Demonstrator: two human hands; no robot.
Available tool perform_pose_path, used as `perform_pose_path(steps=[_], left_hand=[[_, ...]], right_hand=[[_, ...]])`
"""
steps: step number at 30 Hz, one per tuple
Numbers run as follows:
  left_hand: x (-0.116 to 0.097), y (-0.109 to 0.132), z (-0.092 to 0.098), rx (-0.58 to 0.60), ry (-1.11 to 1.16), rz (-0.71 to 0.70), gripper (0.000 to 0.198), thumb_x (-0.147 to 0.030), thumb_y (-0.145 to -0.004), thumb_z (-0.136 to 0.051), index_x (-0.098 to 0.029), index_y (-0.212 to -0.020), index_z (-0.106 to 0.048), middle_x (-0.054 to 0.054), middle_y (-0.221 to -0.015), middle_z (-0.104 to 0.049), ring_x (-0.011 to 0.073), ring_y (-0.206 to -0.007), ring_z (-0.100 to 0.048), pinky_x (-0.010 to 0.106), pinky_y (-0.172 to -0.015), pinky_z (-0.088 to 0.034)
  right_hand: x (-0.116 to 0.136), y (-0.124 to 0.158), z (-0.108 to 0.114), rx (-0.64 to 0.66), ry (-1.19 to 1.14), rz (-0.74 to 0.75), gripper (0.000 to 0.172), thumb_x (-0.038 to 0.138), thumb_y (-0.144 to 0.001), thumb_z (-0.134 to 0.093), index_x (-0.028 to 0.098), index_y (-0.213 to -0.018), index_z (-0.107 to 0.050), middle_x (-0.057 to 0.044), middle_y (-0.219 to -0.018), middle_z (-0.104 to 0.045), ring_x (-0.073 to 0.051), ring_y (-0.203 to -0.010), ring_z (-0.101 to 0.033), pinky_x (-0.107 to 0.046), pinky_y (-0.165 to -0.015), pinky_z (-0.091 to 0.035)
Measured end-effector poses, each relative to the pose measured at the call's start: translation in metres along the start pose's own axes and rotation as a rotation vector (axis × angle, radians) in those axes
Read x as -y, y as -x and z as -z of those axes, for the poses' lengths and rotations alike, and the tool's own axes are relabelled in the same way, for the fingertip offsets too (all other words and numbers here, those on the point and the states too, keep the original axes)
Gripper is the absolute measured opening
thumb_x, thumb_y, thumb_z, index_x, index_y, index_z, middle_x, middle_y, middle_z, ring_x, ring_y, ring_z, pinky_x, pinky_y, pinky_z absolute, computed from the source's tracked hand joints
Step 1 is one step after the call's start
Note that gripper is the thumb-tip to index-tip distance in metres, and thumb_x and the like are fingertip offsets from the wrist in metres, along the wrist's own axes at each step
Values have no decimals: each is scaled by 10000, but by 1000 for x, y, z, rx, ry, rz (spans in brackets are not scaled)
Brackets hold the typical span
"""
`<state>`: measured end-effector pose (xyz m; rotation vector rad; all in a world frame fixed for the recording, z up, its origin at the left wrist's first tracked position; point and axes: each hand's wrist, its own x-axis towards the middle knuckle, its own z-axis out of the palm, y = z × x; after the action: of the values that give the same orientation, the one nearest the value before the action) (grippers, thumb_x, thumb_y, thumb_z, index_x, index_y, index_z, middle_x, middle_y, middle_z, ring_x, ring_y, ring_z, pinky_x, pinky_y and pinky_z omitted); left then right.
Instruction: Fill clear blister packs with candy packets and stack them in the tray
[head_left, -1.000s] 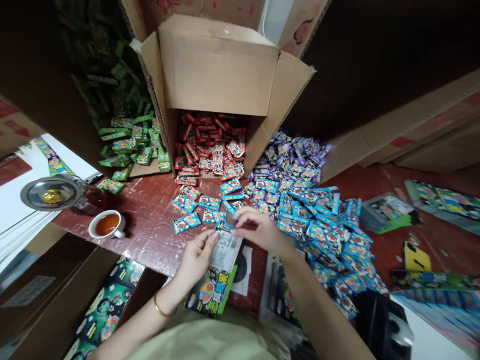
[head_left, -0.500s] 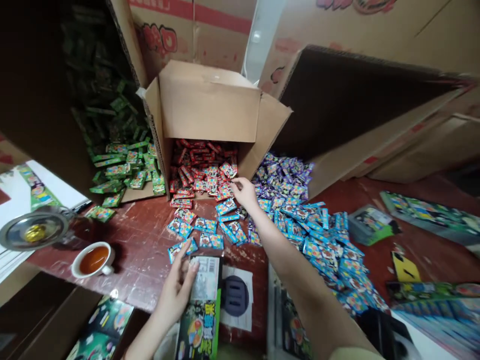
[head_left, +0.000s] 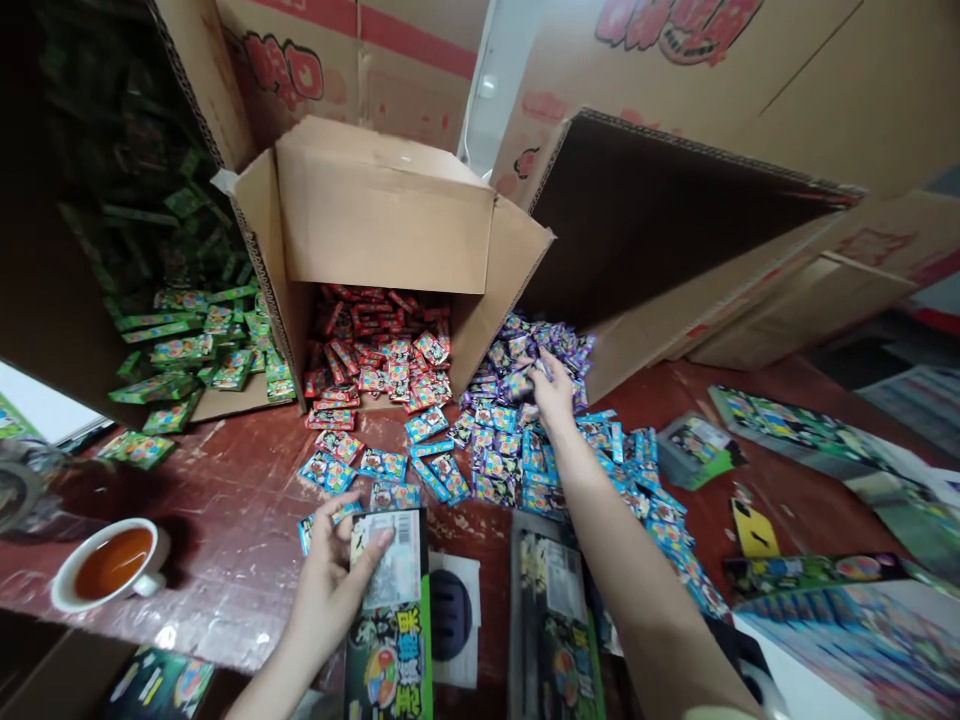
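My left hand grips the left edge of a black and green candy box, thumb on its pale barcode label and fingers at its side. My right hand reaches over the pile of purple candy packets, its fingers pinched on a blurred purple packet. Several blue packets lie just beyond the box, and more blue packets are heaped under and beside my right forearm. Red packets fill the small carton left of my right hand.
Green packets spill from a tall carton at left. A cup of tea stands near the table's front left edge beside a glass pot. Another black candy box lies right of the held one. A large carton leans behind the purple pile.
My right hand has moved from the edge of the red packets rightward to the purple pile, where it pinches a packet. My left hand stays on the box; the whole view has shifted.
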<state>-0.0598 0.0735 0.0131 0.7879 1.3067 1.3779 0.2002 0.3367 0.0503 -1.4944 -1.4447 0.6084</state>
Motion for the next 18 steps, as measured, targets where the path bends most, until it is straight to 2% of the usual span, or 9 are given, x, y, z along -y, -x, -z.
perform_pose_path(steps=[2,5,7,10,11,14,15,16,18], left_hand=[[5,0,-5,22,-22,-20,526,-363,-755,-708,-260,-1148,-374,14,-912,-672,172,-819,-669,268,-725,-534],[11,4,-12,53,-44,-35,514,-335,-781,-688,-254,-1154,-343,22,-940,-659,171,-836,-661,282,-746,-521],[12,9,-16,107,-84,-44,498,-319,-804,-667,-251,-1157,-322,21,-937,-638,167,-838,-647,287,-754,-507],[13,19,-22,189,-176,-91,468,-293,-817,-655,-243,-1139,-320,8,-910,-603,156,-844,-617,284,-781,-477],[13,22,-23,213,-194,-104,461,-284,-816,-657,-241,-1130,-323,7,-910,-596,152,-847,-608,280,-788,-467],[17,29,-23,236,-184,-106,431,-274,-822,-651,-239,-1098,-322,-14,-862,-574,135,-800,-587,254,-746,-447],[18,30,-21,208,-178,-104,421,-276,-823,-651,-240,-1083,-322,-26,-836,-557,128,-777,-579,243,-723,-440],[19,30,-20,167,-176,-104,416,-280,-820,-655,-241,-1067,-322,-39,-808,-536,122,-752,-571,232,-697,-433],[20,29,-16,116,-165,-103,418,-293,-811,-665,-244,-1035,-316,-54,-774,-512,117,-723,-565,224,-670,-430]], right_hand=[[6,35,7,137,-191,-23,400,347,-813,-536,185,-1169,-449,-126,-1071,-674,-251,-1022,-645,-467,-886,-502],[21,88,10,381,-612,-99,394,374,-739,-708,244,-1037,-486,-75,-1012,-705,-241,-929,-683,-452,-828,-537],[35,113,3,450,-740,-130,391,378,-687,-786,237,-949,-532,-59,-981,-710,-230,-898,-690,-434,-831,-544],[58,130,-17,534,-693,-43,357,400,-652,-820,206,-878,-623,-51,-930,-701,-211,-877,-681,-397,-846,-542],[65,131,-24,619,-647,12,339,404,-653,-817,196,-858,-646,-51,-909,-697,-205,-864,-676,-386,-841,-541],[78,133,-36,1015,-483,166,280,418,-707,-769,172,-807,-682,-51,-834,-692,-190,-804,-663,-364,-798,-543],[81,134,-37,1074,-455,193,275,429,-729,-748,172,-803,-683,-47,-816,-690,-187,-791,-658,-362,-788,-544],[83,135,-38,1042,-454,207,276,441,-748,-729,177,-807,-679,-43,-809,-686,-184,-790,-652,-360,-785,-544],[85,141,-38,778,-514,211,278,460,-767,-711,196,-838,-659,-40,-840,-677,-183,-827,-641,-358,-803,-539]])
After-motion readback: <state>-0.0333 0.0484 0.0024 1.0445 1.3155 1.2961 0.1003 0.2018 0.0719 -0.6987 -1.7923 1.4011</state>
